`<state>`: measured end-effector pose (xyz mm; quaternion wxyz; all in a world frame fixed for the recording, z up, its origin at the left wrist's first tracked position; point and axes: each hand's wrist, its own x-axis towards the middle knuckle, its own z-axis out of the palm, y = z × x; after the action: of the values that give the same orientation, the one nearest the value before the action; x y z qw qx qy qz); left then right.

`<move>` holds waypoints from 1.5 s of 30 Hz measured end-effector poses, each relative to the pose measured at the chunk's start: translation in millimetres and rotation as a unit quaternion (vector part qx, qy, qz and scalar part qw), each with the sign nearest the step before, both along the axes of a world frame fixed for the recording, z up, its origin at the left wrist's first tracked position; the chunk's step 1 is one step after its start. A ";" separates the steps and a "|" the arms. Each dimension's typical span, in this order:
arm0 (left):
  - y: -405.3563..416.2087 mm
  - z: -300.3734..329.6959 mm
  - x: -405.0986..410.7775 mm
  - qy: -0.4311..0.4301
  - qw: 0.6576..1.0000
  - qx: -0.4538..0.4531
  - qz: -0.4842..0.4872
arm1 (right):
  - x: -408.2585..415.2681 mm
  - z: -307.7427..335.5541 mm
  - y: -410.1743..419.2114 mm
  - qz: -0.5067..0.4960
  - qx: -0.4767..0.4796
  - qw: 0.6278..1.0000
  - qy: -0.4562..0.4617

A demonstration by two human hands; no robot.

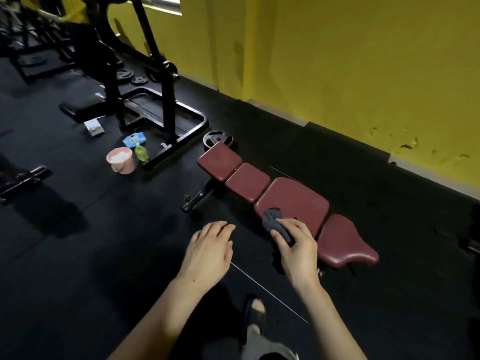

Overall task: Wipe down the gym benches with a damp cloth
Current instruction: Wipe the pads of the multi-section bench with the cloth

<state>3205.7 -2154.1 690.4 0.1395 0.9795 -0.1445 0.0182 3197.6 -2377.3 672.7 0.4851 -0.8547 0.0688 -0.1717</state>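
Low at center right of the frame, the right hand [298,245] grips a dark grey cloth [275,222] against the near edge of the maroon bench [291,198]. Beside it, the left hand [210,250] hovers, fingers relaxed and holding nothing.

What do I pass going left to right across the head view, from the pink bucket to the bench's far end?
Pink bucket → green bottle → left hand → dark cloth gripped by right hand → bench's widest red pad.

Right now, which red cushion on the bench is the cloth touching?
The big third pad, where the right hand presses the grey cloth; the other pads are bare.
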 end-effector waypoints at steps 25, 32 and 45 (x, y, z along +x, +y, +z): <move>107.2 -77.7 537.6 0.080 0.996 0.037 -0.019 | 550.6 -126.2 114.8 0.029 0.039 0.996 0.070; 177.2 -149.7 698.7 0.171 0.975 0.077 -0.120 | 652.1 -206.1 194.8 -0.053 0.051 0.987 0.140; 209.4 -375.6 851.6 0.271 0.948 0.060 -0.159 | 828.0 -383.8 218.1 -0.080 -0.083 0.978 0.173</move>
<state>4057.3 -1944.6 314.9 0.1149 0.9186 -0.2555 -0.2788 4025.6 -2159.1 288.9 0.3777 -0.9005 0.2055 -0.0643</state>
